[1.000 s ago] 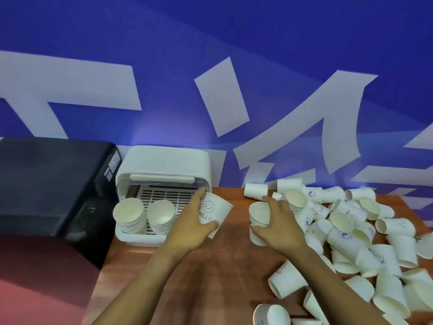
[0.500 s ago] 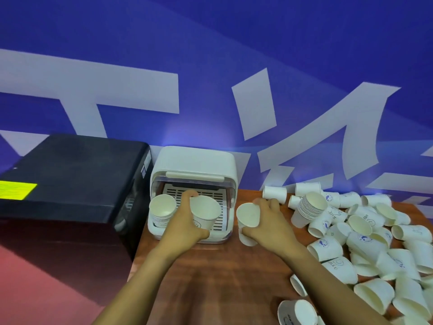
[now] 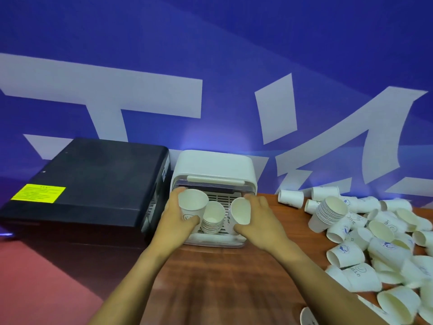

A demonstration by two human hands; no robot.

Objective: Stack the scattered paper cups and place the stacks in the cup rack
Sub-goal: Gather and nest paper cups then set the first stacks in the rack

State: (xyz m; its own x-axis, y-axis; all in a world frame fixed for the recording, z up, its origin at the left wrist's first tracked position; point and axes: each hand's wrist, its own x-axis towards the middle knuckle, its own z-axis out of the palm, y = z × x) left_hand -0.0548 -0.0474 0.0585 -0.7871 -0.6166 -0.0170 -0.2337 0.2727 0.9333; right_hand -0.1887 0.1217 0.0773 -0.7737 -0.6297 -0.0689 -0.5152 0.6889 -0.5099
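Blue wall [image 3: 234,43] with white lettering behind hands. Black box [image 3: 89,184], unreadable yellow label, left of left hand [image 3: 174,225]. Scattered cups [image 3: 375,242] right of right hand [image 3: 260,225], one reading "HELLO". Each hand grips one cup at cup rack [image 3: 213,165], flanking stack [image 3: 212,218].

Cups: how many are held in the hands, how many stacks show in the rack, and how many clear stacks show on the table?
Held cups: 2
Rack stack, seen in the cup rack: 1
Table stack, on the table: 1
Total: 4
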